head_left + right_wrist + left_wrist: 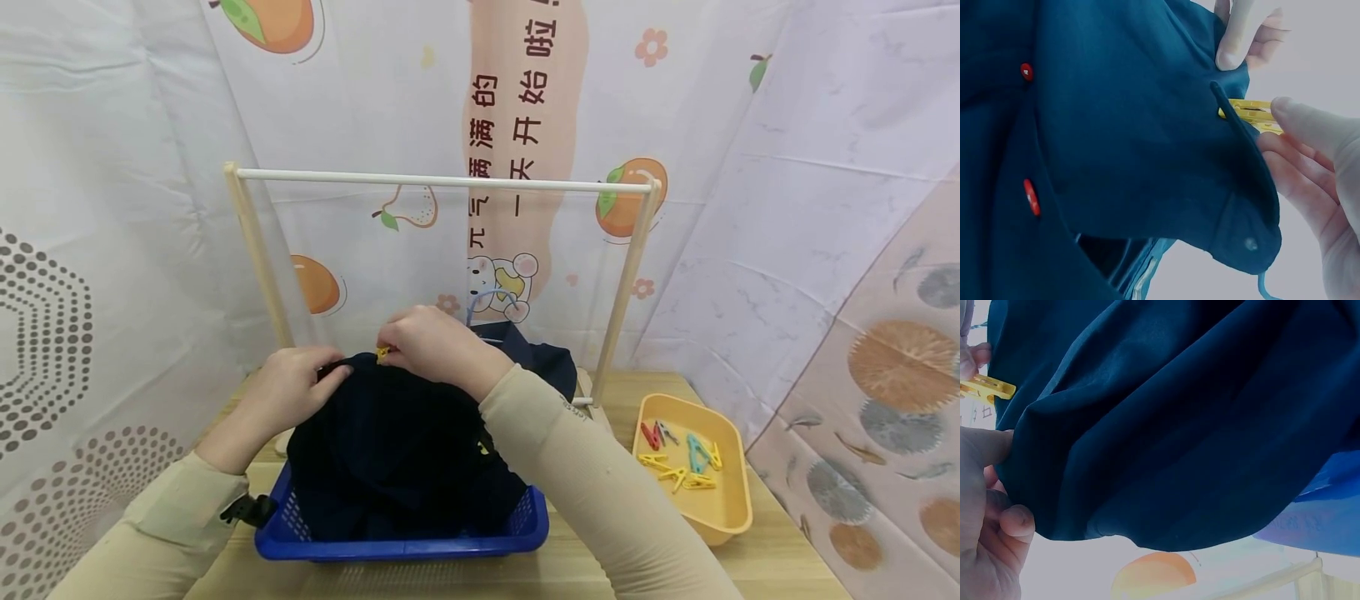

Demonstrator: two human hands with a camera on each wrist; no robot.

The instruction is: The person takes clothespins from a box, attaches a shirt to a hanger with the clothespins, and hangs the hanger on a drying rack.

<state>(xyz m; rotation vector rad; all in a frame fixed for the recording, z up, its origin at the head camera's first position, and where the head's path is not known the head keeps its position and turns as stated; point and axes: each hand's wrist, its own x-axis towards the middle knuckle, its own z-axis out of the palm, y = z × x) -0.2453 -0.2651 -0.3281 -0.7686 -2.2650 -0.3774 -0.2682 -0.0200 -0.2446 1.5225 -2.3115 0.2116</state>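
Note:
A dark navy garment [390, 450] with red buttons [1032, 197] spreads over a blue basket [405, 548], its upper edge lifted. My left hand [288, 387] pinches that edge between thumb and fingers. To its right, my right hand [438, 343] pinches a yellow clothespin [1254, 112]. The clothespin's jaws straddle the garment's edge in the right wrist view. From the left wrist, the same clothespin [994, 389] overlaps the cloth just beyond the left fingers. A small yellow spot [484, 448] shows on the garment near my right forearm.
Behind the basket stands a rack with a white rod [450, 180] and wooden posts. More dark cloth [551, 362] with a light blue hanger hook [491, 293] lies by its base. At right, a yellow tray [705, 512] contains several clothespins. Printed curtains surround the wooden table [780, 554].

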